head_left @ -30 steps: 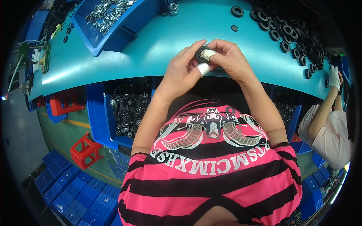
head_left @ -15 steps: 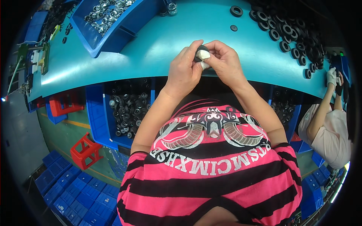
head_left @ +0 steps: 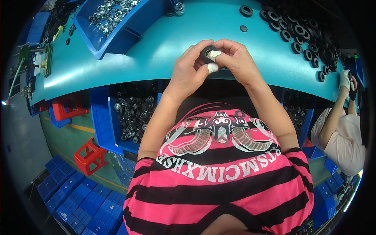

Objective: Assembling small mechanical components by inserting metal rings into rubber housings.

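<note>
Above the near edge of the teal table, both hands close around a small black rubber tyre (head_left: 205, 55). My left hand (head_left: 187, 71) grips its left side with the fingers curled behind it and the thumb below. White tape wraps that thumb. My right hand (head_left: 239, 62) holds the other side; its thumb, also wrapped in white, presses at the opening of the tyre. Whether anything sits inside the tyre is hidden by that thumb.
A blue bin (head_left: 119, 46) of shiny silver hubs stands at the far left. Loose black tyres (head_left: 299, 31) pile at the right. Below the table edge, a blue crate (head_left: 102, 117) holds small black wheels. A co-worker (head_left: 340, 133) sits at the right; a red stool (head_left: 90, 156) stands left.
The tyre has turned in my hands, so its round opening now faces up more. My right thumb has shifted onto that opening, and the left thumb sits a little lower.
</note>
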`<action>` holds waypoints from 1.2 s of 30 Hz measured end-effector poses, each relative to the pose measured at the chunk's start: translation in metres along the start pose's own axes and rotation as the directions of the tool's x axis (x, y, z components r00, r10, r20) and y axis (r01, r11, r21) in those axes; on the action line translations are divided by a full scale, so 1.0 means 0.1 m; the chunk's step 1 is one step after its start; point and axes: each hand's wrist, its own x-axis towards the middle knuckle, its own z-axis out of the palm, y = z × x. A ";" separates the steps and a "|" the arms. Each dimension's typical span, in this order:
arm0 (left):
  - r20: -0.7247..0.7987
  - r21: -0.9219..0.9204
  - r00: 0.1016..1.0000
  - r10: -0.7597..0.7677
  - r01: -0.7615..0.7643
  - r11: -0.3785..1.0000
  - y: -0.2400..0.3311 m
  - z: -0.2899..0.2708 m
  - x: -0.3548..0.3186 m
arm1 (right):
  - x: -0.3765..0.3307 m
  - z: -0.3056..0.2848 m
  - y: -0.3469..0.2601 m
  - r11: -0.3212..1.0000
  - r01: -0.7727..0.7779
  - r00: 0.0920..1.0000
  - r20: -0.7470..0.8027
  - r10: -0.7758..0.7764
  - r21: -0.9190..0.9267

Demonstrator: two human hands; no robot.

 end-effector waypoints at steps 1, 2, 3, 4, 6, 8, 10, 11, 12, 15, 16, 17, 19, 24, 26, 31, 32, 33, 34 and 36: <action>-0.014 0.010 1.000 -0.016 0.016 1.000 0.00 0.01 0.00 | 0.00 0.00 0.02 1.000 0.009 1.000 -0.008 -0.009 -0.023; -0.022 0.043 1.000 0.010 -0.009 0.999 0.00 0.02 -0.01 | 0.00 -0.01 0.02 0.999 0.010 1.000 -0.007 -0.010 -0.031; -0.029 0.076 0.999 0.036 -0.033 0.997 0.00 0.02 -0.01 | 0.00 0.00 0.02 0.999 0.011 1.000 -0.005 -0.011 -0.040; -0.035 0.107 0.997 0.063 -0.059 0.992 0.00 0.03 -0.01 | 0.00 0.00 0.02 0.999 0.012 1.000 -0.004 -0.012 -0.049; -0.057 0.149 0.987 0.152 -0.142 0.979 -0.03 0.04 0.02 | 0.00 0.00 0.01 0.999 0.014 1.000 -0.005 -0.014 -0.030; -0.063 0.160 0.980 0.187 -0.175 0.971 -0.03 0.04 0.03 | 0.00 0.00 0.00 1.000 0.013 1.000 0.005 -0.013 0.011; -0.057 0.141 0.984 0.166 -0.157 0.978 -0.01 0.03 0.03 | 0.00 0.00 -0.01 0.997 0.005 1.000 0.027 -0.007 0.075; -0.070 0.033 0.988 0.138 -0.136 0.990 -0.03 0.04 0.03 | 0.00 -0.01 -0.02 0.996 -0.024 0.999 0.047 0.020 0.088; -0.081 -0.075 0.991 0.108 -0.114 0.991 -0.07 0.06 0.03 | 0.00 -0.02 -0.05 0.994 -0.053 0.997 0.068 0.046 0.100; -0.076 -0.350 0.997 -0.007 -0.020 0.936 -0.01 0.03 0.02 | -0.01 -0.06 -0.16 0.985 -0.121 0.987 0.123 0.106 0.125; -0.064 -0.431 0.997 -0.048 0.016 0.902 0.02 0.01 0.01 | -0.01 -0.06 -0.18 0.981 -0.141 0.983 0.139 0.123 0.131; -0.048 -0.384 0.996 -0.070 0.047 0.922 0.00 -0.02 0.01 | -0.01 -0.06 -0.17 0.983 -0.144 0.983 0.132 0.129 0.113; -0.021 -0.288 0.993 -0.117 0.106 0.952 -0.06 -0.06 0.01 | -0.01 -0.04 -0.16 0.986 -0.150 0.983 0.119 0.140 0.075; 0.012 -0.155 0.998 0.062 -0.059 0.986 -0.11 -0.04 0.00 | 0.00 -0.03 -0.13 0.992 -0.119 0.988 0.104 0.115 0.035; 0.018 -0.084 0.997 0.071 -0.069 0.994 -0.12 -0.03 -0.01 | 0.00 -0.04 -0.12 0.996 -0.093 0.991 0.092 0.092 0.004; -0.071 0.117 0.980 0.184 -0.175 0.978 -0.07 0.03 0.01 | 0.00 0.02 -0.03 0.998 -0.036 0.999 0.004 0.036 -0.057; -0.069 0.162 0.980 0.187 -0.174 0.971 -0.07 0.03 0.01 | 0.01 0.02 -0.01 0.998 -0.025 1.000 -0.003 0.025 -0.052; -0.068 0.205 0.979 0.191 -0.173 0.963 -0.08 0.02 0.00 | 0.01 0.03 0.00 0.999 -0.015 1.000 -0.009 0.014 -0.047; -0.066 0.250 0.979 0.195 -0.173 0.953 -0.08 0.02 0.00 | 0.01 0.03 0.01 0.999 -0.003 1.000 -0.015 0.003 -0.042; -0.065 0.228 0.980 0.190 -0.170 0.959 -0.07 0.02 0.00 | 0.02 0.01 0.00 0.999 -0.018 1.000 0.013 0.018 -0.046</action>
